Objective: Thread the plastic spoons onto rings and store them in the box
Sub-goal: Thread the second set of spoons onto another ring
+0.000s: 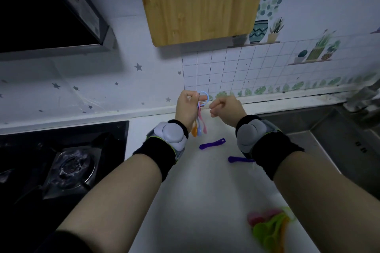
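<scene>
My left hand [187, 107] pinches a light blue ring [204, 96] held up above the white counter [197, 187]. Pink, blue and orange spoons [199, 127] hang from that ring below my fingers. My right hand [225, 109] is just right of the ring with its fingers curled, thumb and forefinger pinched near the ring's edge; what they hold is too small to tell. Two purple spoons lie loose on the counter, one [212, 143] in the middle and one [239, 159] partly hidden by my right wrist. No box is in view.
A blurred bunch of green, pink and orange spoons [269, 227] lies at the near right of the counter. A black gas hob [67, 162] is at the left, a steel sink [329, 139] at the right, a wooden board [197, 2] hangs on the wall.
</scene>
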